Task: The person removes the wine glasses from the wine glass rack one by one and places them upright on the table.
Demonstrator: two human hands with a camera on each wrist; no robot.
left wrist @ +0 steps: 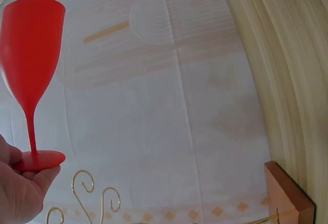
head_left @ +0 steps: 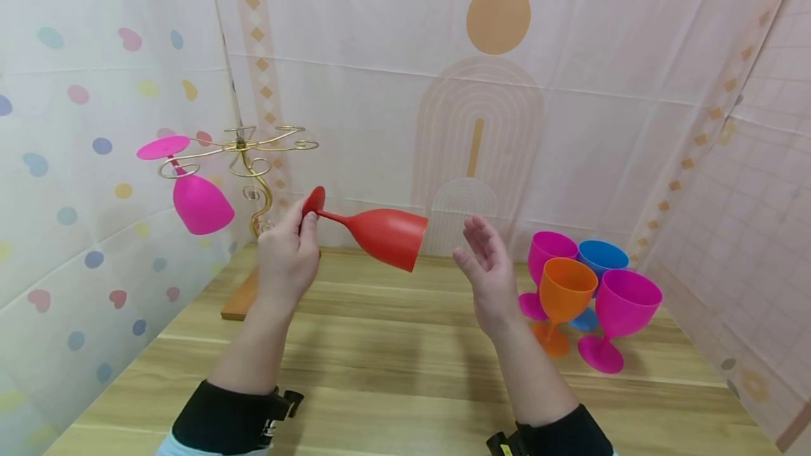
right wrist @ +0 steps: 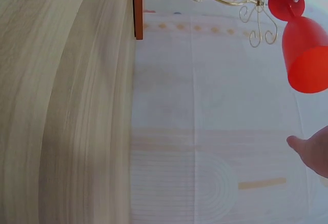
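Observation:
My left hand (head_left: 288,255) pinches the round foot of a red plastic goblet (head_left: 389,236) between thumb and fingers. The goblet lies sideways in the air above the table, its bowl pointing right and its mouth tipped slightly down. My right hand (head_left: 488,276) is held up to the right of the goblet's mouth, apart from it, thumb spread and nothing in it. Behind the left hand stands a gold wire goblet rack (head_left: 256,181) with curled arms. A magenta goblet (head_left: 203,204) hangs upside down and tilted from its left arm.
At the right of the wooden table (head_left: 393,393) an orange goblet (head_left: 568,287), a blue goblet (head_left: 603,256) and two magenta goblets (head_left: 627,301) stand upright, close together. The rack's wooden base (head_left: 241,298) sits at the left. Patterned curtains (head_left: 355,104) enclose the table's back and sides.

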